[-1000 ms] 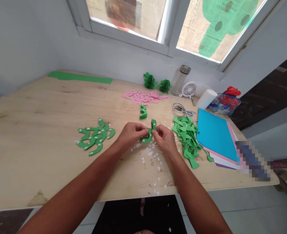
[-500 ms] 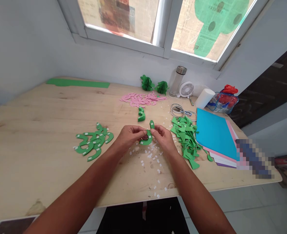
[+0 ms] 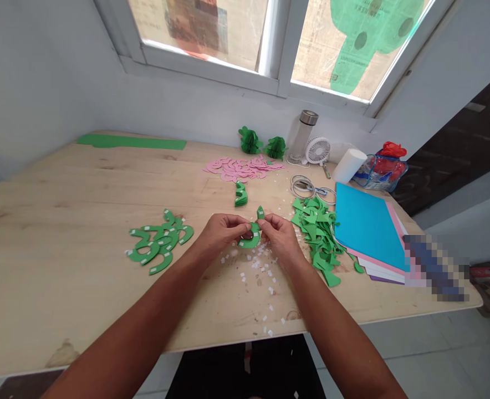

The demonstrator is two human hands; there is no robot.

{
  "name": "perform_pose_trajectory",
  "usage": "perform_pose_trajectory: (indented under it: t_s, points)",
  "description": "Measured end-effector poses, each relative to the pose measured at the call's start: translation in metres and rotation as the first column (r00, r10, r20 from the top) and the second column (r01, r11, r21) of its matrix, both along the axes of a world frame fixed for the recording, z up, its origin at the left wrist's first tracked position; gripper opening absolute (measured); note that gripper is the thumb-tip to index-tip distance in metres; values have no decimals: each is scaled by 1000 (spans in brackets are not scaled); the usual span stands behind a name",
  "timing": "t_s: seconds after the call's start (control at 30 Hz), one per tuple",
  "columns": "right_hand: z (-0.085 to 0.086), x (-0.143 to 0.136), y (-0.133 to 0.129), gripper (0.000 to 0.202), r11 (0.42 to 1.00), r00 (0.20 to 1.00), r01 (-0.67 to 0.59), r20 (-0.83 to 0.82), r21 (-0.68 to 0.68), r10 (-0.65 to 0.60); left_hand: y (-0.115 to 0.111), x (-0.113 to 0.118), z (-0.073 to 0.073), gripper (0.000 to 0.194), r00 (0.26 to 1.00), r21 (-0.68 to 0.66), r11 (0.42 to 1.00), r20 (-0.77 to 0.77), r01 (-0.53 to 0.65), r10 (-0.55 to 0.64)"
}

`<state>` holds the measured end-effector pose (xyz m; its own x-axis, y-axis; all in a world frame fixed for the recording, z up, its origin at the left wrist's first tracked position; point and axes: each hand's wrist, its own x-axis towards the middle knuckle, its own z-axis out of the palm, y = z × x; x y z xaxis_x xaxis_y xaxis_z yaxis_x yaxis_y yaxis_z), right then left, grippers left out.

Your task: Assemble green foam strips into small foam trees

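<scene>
Between my hands is a curved green paper piece bearing small white squares. My left hand pinches its left side. My right hand has thumb and finger closed on its right side, where a green end with a white square stands up above the fingertips. Whether that end belongs to the same piece is hidden by my fingers. Just beyond my hands sits a small stack of green paper pieces. Left of my left hand lies a loose pile of curved green pieces with white squares on them.
Green paper scraps lie right of my right hand, beside blue paper sheets. White bits litter the table near me. Behind are pink cutouts, scissors, a bottle, a small fan and a white roll.
My hands stay almost in place, both still pinching the green paper. The right fingers have shifted very slightly to the right. The whole view has moved a little.
</scene>
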<state>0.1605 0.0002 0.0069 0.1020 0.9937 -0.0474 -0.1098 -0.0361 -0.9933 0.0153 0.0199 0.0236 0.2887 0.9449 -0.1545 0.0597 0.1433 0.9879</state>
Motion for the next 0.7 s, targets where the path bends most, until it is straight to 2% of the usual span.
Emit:
perform_pose_trajectory:
  t_s: [0.43,0.7]
  points:
    - [-6,1,2,25,1000,1000,16,18,22,-16,1,-3,-3,23,997,31,997,14,73,-74]
    - [-6,2,2,24,1000,1000,18,19,24,-19,1,-2,-4,25,998,39,997,6,69,-70]
